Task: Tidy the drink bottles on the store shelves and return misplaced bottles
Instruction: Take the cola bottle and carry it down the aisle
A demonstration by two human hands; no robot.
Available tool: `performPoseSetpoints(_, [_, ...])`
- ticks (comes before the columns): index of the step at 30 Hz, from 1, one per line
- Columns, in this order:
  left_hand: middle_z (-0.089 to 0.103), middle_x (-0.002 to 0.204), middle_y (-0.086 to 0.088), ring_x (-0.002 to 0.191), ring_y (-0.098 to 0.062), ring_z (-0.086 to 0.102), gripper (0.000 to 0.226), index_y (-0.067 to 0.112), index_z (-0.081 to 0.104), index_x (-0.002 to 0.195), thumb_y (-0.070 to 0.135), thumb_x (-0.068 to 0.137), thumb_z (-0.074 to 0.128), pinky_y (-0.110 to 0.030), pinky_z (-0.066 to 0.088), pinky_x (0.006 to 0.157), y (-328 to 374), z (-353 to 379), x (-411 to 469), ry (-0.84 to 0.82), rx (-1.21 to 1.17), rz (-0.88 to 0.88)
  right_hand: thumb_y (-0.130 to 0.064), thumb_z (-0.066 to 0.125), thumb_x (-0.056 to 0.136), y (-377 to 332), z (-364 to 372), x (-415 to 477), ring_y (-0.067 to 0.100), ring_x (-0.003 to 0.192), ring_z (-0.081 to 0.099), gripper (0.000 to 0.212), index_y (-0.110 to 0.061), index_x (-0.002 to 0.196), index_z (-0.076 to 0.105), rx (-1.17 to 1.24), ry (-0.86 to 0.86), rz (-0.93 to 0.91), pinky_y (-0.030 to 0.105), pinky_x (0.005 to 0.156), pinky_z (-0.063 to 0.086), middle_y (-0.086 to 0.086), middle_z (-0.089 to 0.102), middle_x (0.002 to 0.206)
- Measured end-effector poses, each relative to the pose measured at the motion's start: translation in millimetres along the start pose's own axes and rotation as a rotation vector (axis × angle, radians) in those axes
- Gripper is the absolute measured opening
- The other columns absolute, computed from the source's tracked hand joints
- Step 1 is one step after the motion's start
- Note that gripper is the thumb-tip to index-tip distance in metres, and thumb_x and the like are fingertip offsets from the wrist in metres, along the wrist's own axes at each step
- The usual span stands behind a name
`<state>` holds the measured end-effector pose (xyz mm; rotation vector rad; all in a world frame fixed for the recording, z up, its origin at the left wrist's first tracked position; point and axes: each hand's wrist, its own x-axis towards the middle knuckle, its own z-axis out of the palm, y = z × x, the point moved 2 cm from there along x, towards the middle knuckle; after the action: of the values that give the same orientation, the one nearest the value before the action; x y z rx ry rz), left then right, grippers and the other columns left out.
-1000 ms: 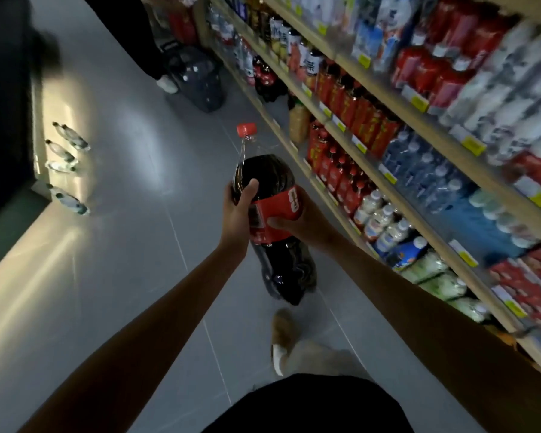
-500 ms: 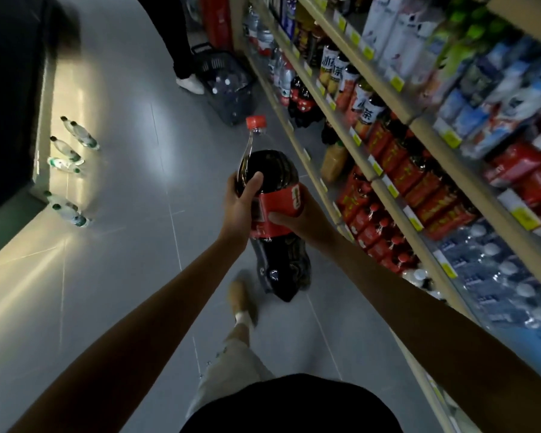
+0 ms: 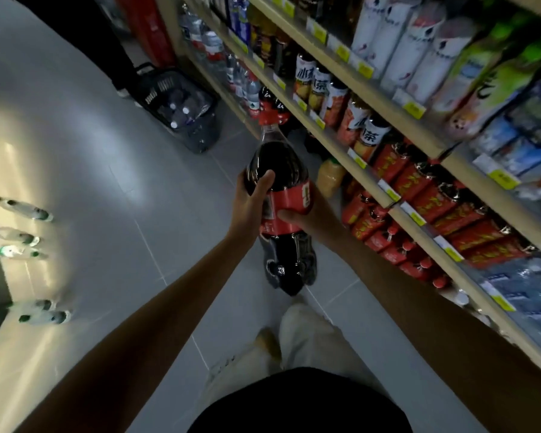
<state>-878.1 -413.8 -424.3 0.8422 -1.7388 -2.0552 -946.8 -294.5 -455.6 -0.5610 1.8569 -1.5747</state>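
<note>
Both hands hold one big cola bottle point(image 3: 278, 195) out in front, over the floor of the aisle. From the head camera, the left hand point(image 3: 250, 204) wraps around its left side with the thumb up on the dark part, and the right hand point(image 3: 310, 218) is closed around the red label from the other side. This bottle looks heavy and smooth, so I think it could slip down if either hand lets go too soon. Its red cap point(image 3: 267, 117) points toward the shelves point(image 3: 384, 200) on the right, which are packed tight with bottles and stick out with hard edges, so a swing that way could knock some over. A black basket point(image 3: 181, 107) full of bottles sits on the floor ahead, near the shelves, and someone stands beside it. Small water bottles point(image 3: 22, 210) lie at the far left. The floor point(image 3: 113, 157) in between is open for walking.
</note>
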Motion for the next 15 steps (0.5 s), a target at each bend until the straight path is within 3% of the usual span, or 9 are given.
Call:
performPoseSetpoints(6, [0.059, 0.116, -0.003, 0.099, -0.014, 0.063, 0.081, 0.011, 0.036, 0.136, 0.051, 0.071, 0.06, -0.021, 0.052, 0.072, 9, 21, 113, -0.133, 0.084, -0.037, -0.006, 0.077, 0.072, 7, -29, 100, -0.019, 0.091, 0.057, 0.071, -0.026, 0.126, 0.035, 0.019, 0.104, 0.029, 0.003, 0.069, 0.046, -0.014, 0.054, 0.111])
performPoseSetpoints(9, [0.059, 0.118, -0.003, 0.098, -0.01, 0.065, 0.097, 0.013, 0.039, 0.132, 0.064, 0.056, 0.068, -0.021, 0.055, 0.073, 19, 36, 168, -0.227, 0.097, -0.048, -0.015, 0.078, 0.071, 9, -46, 148, -0.015, 0.093, 0.058, 0.072, -0.022, 0.129, 0.036, 0.055, 0.134, 0.069, 0.006, 0.071, 0.048, -0.012, 0.055, 0.113])
performPoseSetpoints(13, [0.054, 0.129, -0.009, 0.105, -0.015, 0.061, 0.132, 0.012, 0.029, 0.141, 0.084, 0.036, 0.066, -0.022, 0.055, 0.074, 31, 50, 233, -0.276, 0.107, -0.101, -0.054, 0.081, 0.052, -2, -65, 207, 0.001, 0.099, 0.059, 0.097, -0.014, 0.13, 0.037, 0.056, 0.186, 0.115, 0.015, 0.077, 0.052, -0.006, 0.058, 0.112])
performPoseSetpoints(15, [0.05, 0.134, -0.012, 0.11, -0.022, 0.059, 0.138, 0.013, 0.024, 0.144, 0.087, 0.034, 0.064, -0.03, 0.054, 0.082, 36, 53, 261, -0.32, 0.125, -0.125, -0.047, 0.083, 0.054, -5, -73, 234, 0.008, 0.105, 0.059, 0.098, -0.014, 0.133, 0.036, 0.045, 0.195, 0.123, 0.023, 0.083, 0.052, 0.001, 0.057, 0.12])
